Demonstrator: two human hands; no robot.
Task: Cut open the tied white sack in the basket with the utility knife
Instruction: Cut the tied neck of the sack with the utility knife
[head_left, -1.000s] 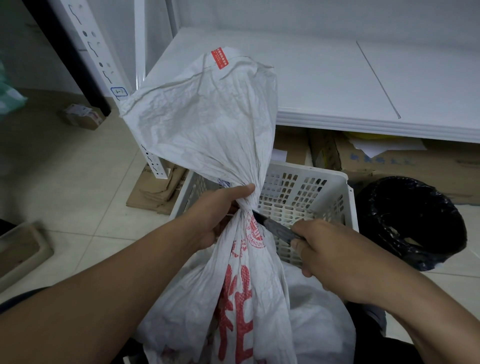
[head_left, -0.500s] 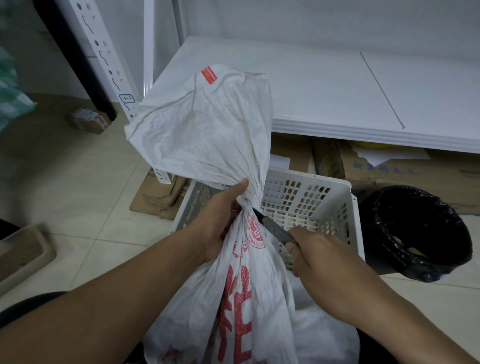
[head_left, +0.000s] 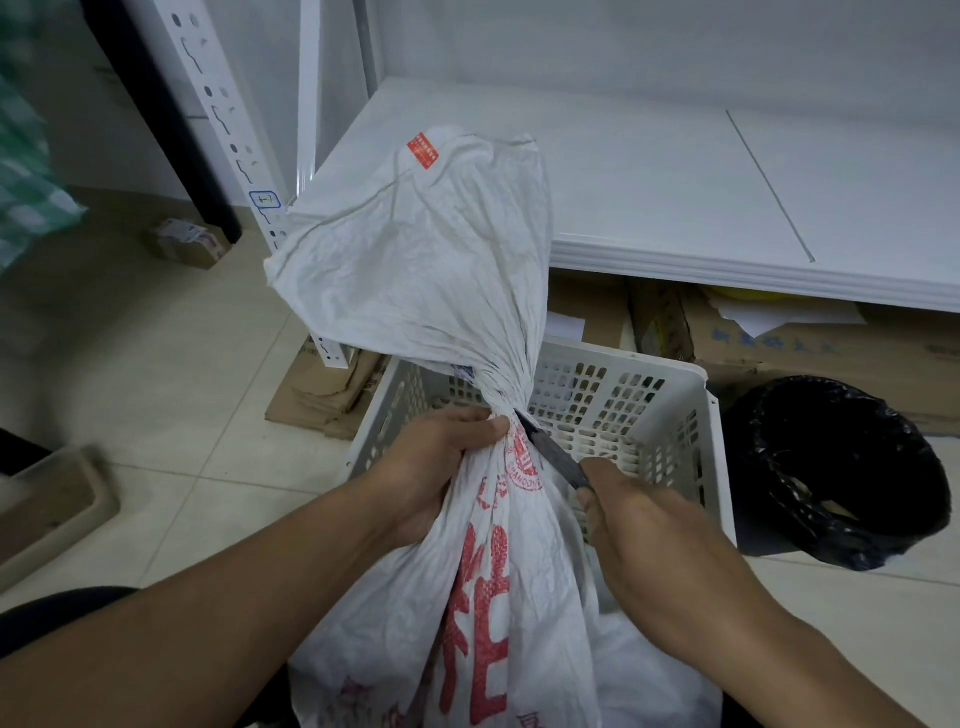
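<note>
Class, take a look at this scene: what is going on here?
A person's left hand grips the white sack at its tied neck, holding it upright in the basket. The right hand holds a knife with the blade tip set against that neck. No cut shows yet.

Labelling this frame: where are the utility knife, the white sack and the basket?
utility knife (head_left: 553, 452): head view, dark blade.
white sack (head_left: 415, 270): head view, flared top.
basket (head_left: 623, 356): head view, far rim.
</note>
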